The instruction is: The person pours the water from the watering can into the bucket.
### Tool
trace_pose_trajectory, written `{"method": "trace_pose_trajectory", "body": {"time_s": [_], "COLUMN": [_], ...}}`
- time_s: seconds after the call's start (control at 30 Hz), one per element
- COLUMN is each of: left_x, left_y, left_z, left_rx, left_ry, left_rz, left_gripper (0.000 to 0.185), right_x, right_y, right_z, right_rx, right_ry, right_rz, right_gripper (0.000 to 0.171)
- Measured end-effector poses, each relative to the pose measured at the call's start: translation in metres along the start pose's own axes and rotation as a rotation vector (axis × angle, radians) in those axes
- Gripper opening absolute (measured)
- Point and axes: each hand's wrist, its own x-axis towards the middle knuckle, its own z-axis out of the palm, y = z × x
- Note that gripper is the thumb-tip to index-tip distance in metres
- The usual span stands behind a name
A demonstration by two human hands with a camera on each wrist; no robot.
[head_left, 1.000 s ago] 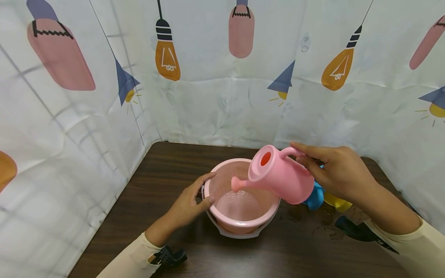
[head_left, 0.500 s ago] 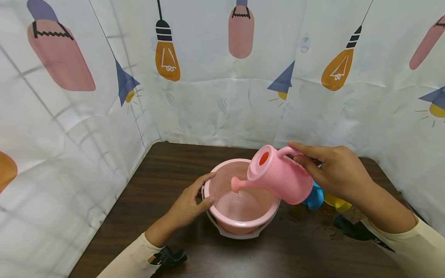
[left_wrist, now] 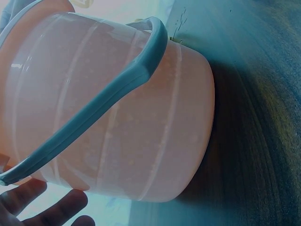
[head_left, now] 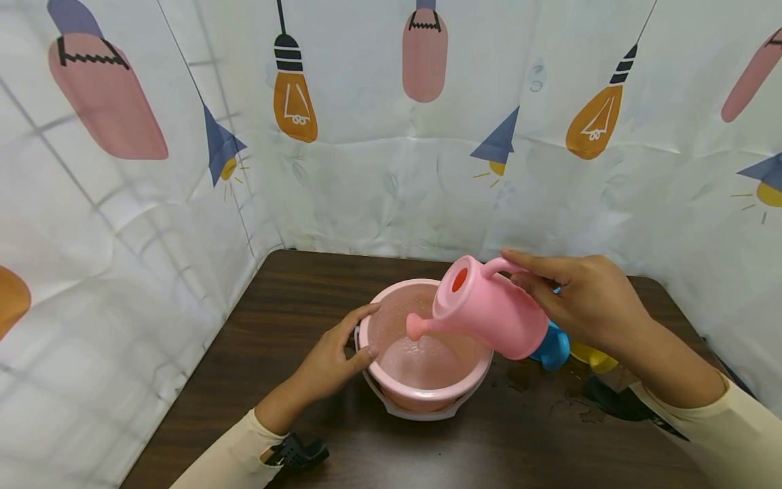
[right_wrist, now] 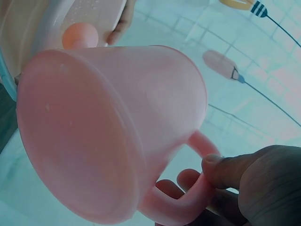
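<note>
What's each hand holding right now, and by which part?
Right hand grips the pink watering can by its handle. Left hand holds the pink bucket at its rim.

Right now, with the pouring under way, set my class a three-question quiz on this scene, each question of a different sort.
1. True or false: the pink watering can stands upright on the table.
2. Which hand steadies the pink bucket? A. left hand B. right hand C. neither
3. Fill in: the can's spout hangs over the ____.

Key:
1. False; it is tilted, lifted by its handle.
2. A; it grips the rim.
3. Bucket.
</note>
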Motion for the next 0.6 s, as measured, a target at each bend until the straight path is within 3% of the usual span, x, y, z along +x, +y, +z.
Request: {"method": "trace_pose_trajectory", "body": {"time_s": [0.33, 0.6], "left_x": [-0.0003, -0.0007], "left_y": [-0.0025, -0.0018], "left_z": [0.0008, 0.0007], "left_rx": [0.012, 0.01], "left_ry": [0.01, 0.01], "left_rz": [0.019, 0.02], "left_gripper": [0.064, 0.064], "right_x": [0.0011, 0.0013], "right_y": [-0.0017, -0.001], "right_z": [0.0012, 0.0023], "right_rx": [0.008, 0.021], "right_ry": [0.013, 0.017], "right_rz": [0.004, -0.013], "right_gripper": [0.048, 0.054]}}
